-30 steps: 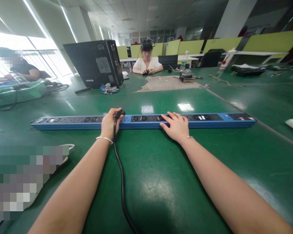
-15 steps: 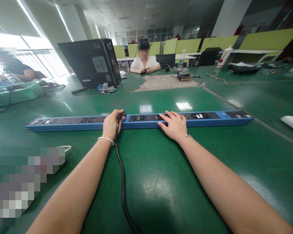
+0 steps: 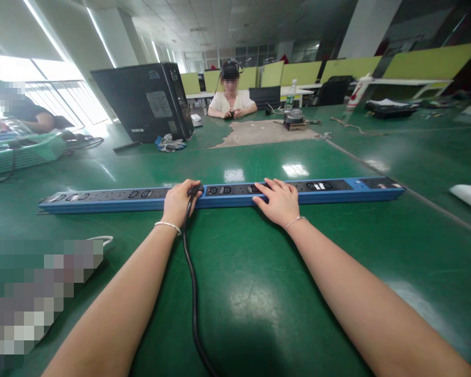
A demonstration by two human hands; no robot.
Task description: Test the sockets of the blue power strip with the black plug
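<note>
A long blue power strip (image 3: 239, 200) with black socket panels lies crosswise on the green table. My left hand (image 3: 178, 202) is closed round a black power plug (image 3: 196, 189) at the strip's socket face, left of centre. Whether its pins sit fully in the socket is hidden by my fingers. From the plug a black cord (image 3: 192, 277) runs down toward me and out of the bottom of the view. Right of centre, my right hand (image 3: 278, 201) rests on the strip with its fingers spread, holding nothing.
A black computer case (image 3: 141, 102) stands at the back left, with gloves (image 3: 170, 143) beside it. A green basket (image 3: 27, 152) sits at far left. Across the table a person (image 3: 232, 99) sits near a bottle (image 3: 291, 95). A blurred-out object (image 3: 35, 303) lies at lower left.
The plug in my left hand looks tilted slightly lower against the strip, and its cord has shifted a little left. My right hand stays in place on the strip.
</note>
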